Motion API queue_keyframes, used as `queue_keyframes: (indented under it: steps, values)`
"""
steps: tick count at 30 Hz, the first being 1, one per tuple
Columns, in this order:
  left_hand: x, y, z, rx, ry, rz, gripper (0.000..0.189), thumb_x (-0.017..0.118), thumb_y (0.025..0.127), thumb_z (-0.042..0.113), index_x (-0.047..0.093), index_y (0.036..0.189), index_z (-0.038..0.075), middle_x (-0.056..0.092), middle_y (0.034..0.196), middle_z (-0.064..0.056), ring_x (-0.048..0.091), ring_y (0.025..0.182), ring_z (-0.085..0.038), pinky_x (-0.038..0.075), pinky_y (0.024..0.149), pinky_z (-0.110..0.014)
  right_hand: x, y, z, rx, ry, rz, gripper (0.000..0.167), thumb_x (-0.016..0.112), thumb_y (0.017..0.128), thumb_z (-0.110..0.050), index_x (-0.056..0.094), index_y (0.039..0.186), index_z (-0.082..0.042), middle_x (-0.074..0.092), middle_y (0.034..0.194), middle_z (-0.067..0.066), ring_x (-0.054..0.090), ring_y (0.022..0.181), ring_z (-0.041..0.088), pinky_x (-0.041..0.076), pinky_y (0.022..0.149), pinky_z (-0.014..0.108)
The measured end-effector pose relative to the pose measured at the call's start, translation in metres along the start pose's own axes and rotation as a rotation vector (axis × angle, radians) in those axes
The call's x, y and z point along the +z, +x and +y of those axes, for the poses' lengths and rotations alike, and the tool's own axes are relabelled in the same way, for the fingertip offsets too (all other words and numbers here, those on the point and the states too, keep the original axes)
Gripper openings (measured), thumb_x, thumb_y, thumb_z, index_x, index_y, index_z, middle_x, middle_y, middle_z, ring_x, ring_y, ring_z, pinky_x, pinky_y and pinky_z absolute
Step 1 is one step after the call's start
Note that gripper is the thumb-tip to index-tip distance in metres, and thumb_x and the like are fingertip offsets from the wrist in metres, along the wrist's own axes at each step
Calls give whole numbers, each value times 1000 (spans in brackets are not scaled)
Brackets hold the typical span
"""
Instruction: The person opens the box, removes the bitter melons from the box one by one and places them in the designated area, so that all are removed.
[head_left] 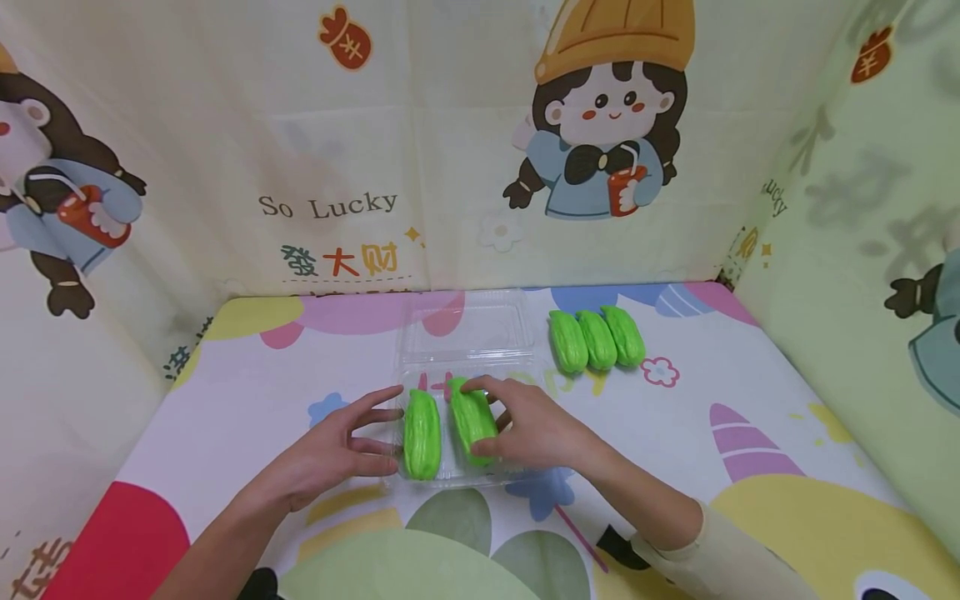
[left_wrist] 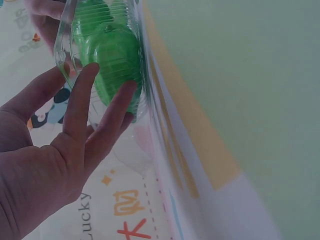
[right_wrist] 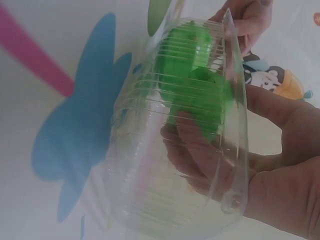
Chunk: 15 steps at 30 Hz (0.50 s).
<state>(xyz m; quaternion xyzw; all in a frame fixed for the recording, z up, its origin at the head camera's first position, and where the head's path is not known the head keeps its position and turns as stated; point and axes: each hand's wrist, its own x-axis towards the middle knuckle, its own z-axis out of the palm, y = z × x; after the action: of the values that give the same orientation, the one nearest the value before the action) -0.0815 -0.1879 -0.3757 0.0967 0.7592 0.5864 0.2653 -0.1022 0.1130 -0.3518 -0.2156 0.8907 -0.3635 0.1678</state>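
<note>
- Clear plastic box sits on the patterned tablecloth, near the middle of the scene; its lid is folded open on the far side, lying back on the cloth.
- Left gourd, green and ridged, lies lengthwise near-to-far in the left part of the box.
- Right gourd, same kind, lies just beside it, a narrow gap between; its far end slants to the left. Whether its underside touches the box floor: cannot tell.
- Right hand comes in over the right part of the box and clasps the right gourd, thumb at the near end, forefinger at the far end.
- Left hand is at the box's left wall, fingers spread and mostly straight, grasping nothing; fingertips are against the wall or just beside it, exact contact unclear.
- The hands are apart, both gourds between them.
- Three more gourds lie side by side on the cloth, far right of the box.
- Printed curtain hangs behind the table; pale sleeve covers the right forearm.
</note>
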Motion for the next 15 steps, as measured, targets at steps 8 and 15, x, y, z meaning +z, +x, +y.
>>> queue_keyframes:
  steps: [8, 15]
  values:
    - [0, 1, 0, -3, -2, 1, 95, 81, 90, 10, 25, 166, 21, 36, 163, -24, 67, 120, -32, 57, 94, -39, -8, -10, 0, -27, 0, 21, 70, 87, 85, -24, 54, 147, -24, 63, 135, 10, 75, 98, 22, 58, 80, 36]
    - [0, 1, 0, -6, 1, 2, 95, 81, 90, 11, 25, 166, 22, 36, 164, -23, 67, 120, -32, 57, 93, -39, -15, -19, 1, -15, 14, 48, 70, 86, 85, -24, 54, 147, -27, 63, 136, 8, 73, 100, 21, 58, 76, 34]
